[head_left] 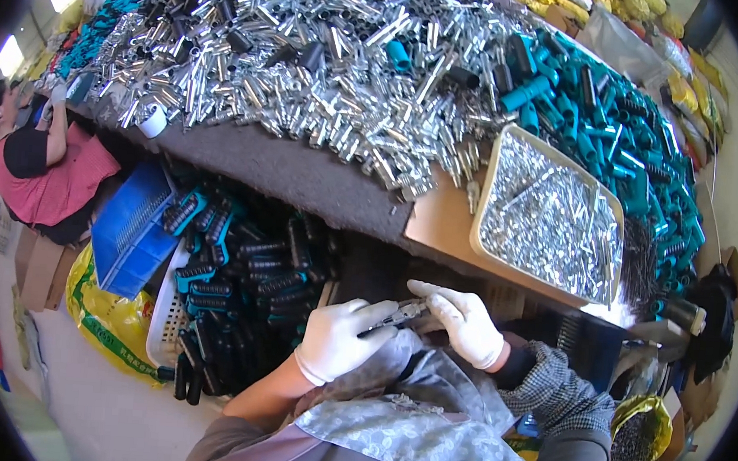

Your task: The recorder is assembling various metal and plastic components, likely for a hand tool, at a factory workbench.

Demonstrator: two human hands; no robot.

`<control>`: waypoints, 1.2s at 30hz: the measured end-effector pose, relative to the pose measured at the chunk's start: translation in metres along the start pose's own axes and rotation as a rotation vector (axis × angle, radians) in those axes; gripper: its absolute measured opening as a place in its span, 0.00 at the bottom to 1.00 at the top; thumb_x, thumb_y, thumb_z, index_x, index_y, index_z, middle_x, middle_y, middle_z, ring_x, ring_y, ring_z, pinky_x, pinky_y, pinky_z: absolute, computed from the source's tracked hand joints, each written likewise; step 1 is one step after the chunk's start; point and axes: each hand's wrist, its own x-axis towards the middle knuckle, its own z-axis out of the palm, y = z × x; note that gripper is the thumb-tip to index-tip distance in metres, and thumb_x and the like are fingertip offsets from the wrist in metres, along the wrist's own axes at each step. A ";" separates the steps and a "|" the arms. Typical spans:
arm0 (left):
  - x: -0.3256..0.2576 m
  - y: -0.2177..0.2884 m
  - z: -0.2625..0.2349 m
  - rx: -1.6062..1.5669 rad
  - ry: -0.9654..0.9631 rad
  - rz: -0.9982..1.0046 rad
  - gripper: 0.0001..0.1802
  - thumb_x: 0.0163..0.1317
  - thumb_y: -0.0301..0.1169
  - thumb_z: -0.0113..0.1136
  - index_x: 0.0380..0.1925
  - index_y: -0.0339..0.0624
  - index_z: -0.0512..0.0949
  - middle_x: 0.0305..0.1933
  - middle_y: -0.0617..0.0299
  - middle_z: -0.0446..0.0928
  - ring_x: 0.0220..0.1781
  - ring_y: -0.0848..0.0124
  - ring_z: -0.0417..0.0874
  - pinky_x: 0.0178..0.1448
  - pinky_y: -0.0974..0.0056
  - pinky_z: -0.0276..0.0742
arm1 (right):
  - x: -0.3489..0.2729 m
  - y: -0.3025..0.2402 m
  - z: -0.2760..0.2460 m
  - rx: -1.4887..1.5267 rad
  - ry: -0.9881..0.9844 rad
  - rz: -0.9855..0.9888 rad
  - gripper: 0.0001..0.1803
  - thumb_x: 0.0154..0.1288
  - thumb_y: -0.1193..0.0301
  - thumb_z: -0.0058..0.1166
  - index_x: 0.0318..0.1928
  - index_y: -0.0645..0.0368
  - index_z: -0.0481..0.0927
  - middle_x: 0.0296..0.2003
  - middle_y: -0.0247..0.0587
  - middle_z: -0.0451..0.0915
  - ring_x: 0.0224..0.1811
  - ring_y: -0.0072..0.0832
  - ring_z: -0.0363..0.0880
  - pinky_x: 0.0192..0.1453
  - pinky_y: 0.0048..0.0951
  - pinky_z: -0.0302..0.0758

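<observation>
My left hand [339, 336], in a white glove, closes its fingers round the near end of some small silvery metal parts [404, 314]. My right hand [467, 327], gloved the same way, grips the other end of these parts, its thumb and fingers bent over them. Both hands are held above my lap, in front of the table's near edge. How many pieces lie between the fingers I cannot make out. On my lap a patterned grey cloth [413, 438] carries a few more small metal pieces.
Silvery metal tubes [312, 79] heap the table, with teal plastic handles [570, 99] at right. A cream tray [487, 183] of small metal parts stands at the near edge. Below left are black-and-teal handles [228, 263] and a blue crate [133, 229]. A co-worker [49, 162] sits far left.
</observation>
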 end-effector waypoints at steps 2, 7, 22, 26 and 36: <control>0.004 -0.010 -0.011 0.012 0.024 -0.006 0.18 0.50 0.33 0.75 0.42 0.43 0.86 0.29 0.57 0.82 0.26 0.58 0.83 0.30 0.59 0.79 | 0.026 -0.042 -0.011 -0.409 -0.025 -0.160 0.22 0.79 0.69 0.41 0.65 0.67 0.75 0.45 0.46 0.88 0.42 0.29 0.87 0.51 0.29 0.82; 0.008 -0.029 -0.032 0.124 0.089 -0.006 0.15 0.52 0.36 0.73 0.41 0.49 0.86 0.33 0.60 0.81 0.26 0.62 0.82 0.29 0.61 0.79 | 0.194 -0.143 -0.040 -1.039 0.241 -0.618 0.13 0.69 0.66 0.51 0.44 0.57 0.86 0.35 0.54 0.85 0.40 0.50 0.86 0.45 0.47 0.81; 0.011 -0.035 -0.024 -0.035 -0.022 -0.178 0.18 0.51 0.32 0.74 0.44 0.46 0.86 0.28 0.55 0.79 0.28 0.57 0.83 0.34 0.58 0.80 | 0.296 -0.188 -0.168 -1.363 0.801 -0.738 0.21 0.63 0.53 0.62 0.47 0.55 0.87 0.39 0.52 0.87 0.43 0.47 0.87 0.49 0.44 0.83; 0.010 -0.022 -0.031 0.082 -0.030 -0.016 0.17 0.51 0.31 0.71 0.43 0.41 0.85 0.30 0.56 0.82 0.29 0.58 0.84 0.34 0.58 0.80 | 0.112 -0.197 -0.104 -1.293 0.202 -0.733 0.15 0.62 0.62 0.61 0.41 0.62 0.84 0.30 0.49 0.84 0.34 0.37 0.85 0.39 0.34 0.79; 0.012 0.012 0.010 -0.112 -0.238 0.017 0.18 0.52 0.34 0.73 0.44 0.41 0.87 0.33 0.52 0.84 0.34 0.54 0.86 0.39 0.58 0.81 | -0.099 0.066 0.012 0.171 -0.123 0.045 0.19 0.67 0.66 0.62 0.54 0.62 0.78 0.44 0.36 0.80 0.47 0.25 0.77 0.57 0.31 0.74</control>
